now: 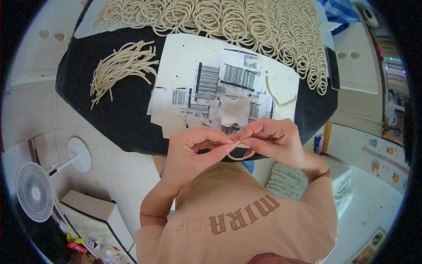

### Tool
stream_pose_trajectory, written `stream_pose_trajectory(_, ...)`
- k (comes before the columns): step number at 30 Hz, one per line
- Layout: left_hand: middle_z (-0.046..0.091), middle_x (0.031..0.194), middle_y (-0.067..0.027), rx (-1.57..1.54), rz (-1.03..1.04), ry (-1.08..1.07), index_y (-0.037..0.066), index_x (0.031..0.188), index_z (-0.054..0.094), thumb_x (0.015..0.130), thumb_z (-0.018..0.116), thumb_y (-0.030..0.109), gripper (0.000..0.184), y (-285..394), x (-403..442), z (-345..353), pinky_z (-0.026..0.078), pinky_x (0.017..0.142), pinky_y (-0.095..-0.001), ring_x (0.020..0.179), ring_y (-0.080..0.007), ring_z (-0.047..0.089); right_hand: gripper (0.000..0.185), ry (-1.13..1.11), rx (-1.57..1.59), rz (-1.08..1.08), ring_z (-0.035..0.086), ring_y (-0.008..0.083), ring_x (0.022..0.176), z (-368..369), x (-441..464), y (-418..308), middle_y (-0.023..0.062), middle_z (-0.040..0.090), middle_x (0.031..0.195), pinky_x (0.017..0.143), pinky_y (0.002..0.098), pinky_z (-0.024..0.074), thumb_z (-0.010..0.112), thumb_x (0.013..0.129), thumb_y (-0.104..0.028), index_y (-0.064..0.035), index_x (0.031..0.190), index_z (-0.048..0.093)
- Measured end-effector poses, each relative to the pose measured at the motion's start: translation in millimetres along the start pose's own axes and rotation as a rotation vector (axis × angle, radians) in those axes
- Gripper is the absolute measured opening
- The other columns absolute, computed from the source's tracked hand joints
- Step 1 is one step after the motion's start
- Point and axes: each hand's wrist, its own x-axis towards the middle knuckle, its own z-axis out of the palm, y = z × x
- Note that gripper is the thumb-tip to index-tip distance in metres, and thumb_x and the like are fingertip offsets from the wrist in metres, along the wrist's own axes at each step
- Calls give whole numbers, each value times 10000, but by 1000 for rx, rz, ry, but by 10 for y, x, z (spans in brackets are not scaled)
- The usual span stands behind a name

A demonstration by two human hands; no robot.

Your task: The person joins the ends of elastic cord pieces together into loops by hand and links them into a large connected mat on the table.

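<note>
In the head view, a beige cord (240, 157) is bent into a small loop just past the table's near edge. My left hand (193, 152) pinches it with thumb and fingertips at the upper left of the loop. My right hand (274, 138) grips it from the other side, its fingertips meeting those of the left. The cord's ends are mostly hidden by the fingers. Behind the hands lies a white board (178, 66) covered with barcode labels, with a crumpled white tissue (234, 111) on it. One loose cord piece (273, 91) rests near the board's right side.
A bundle of straight cords (121, 70) lies left of the board on the black table (105, 121). Rows of overlapping cord rings (233, 20) cover the far side. A dark phone-like object (332, 68) sits at the right edge. A white fan (35, 191) stands at lower left.
</note>
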Motion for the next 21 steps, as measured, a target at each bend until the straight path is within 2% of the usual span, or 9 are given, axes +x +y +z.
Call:
stream_pose_trajectory(6,680,908,-93,-15,-3,-15,-39,926,687,813,673,-48,114,-3,-2,-4,537,766,-230,838,-125,658,196,-19,-67,-9,616,88,925,-5,-37,20,99,668,1048,737,202,524,551,926,9,63,1115,550)
stream_pose_trajectory(9,680,894,-131,-2,10,-10,-71,899,672,789,659,-101,115,18,-3,19,543,780,-267,839,-165,666,196,1,-20,-29,615,90,923,13,-60,29,98,669,1047,751,207,523,548,923,20,65,1114,551)
stream_pose_trajectory(12,679,918,-97,22,41,-37,-48,931,682,814,668,-56,117,36,-12,25,538,768,-233,846,-132,661,192,2,-69,-97,615,91,927,18,-96,31,86,669,1052,761,215,524,543,920,35,65,1109,549)
stream_pose_trajectory(15,679,917,-99,29,66,-38,-52,926,681,813,664,-64,114,65,-27,55,540,768,-237,850,-138,661,186,13,-135,-150,619,84,918,41,-138,-33,86,676,1050,766,221,525,551,911,42,63,1096,556)
stream_pose_trajectory(21,655,964,-118,12,254,-97,-49,947,658,827,627,-97,133,56,-9,130,532,812,-260,909,-151,642,228,9,-556,-427,663,114,856,-31,-215,-165,126,690,1027,742,236,533,598,878,32,46,1105,583)
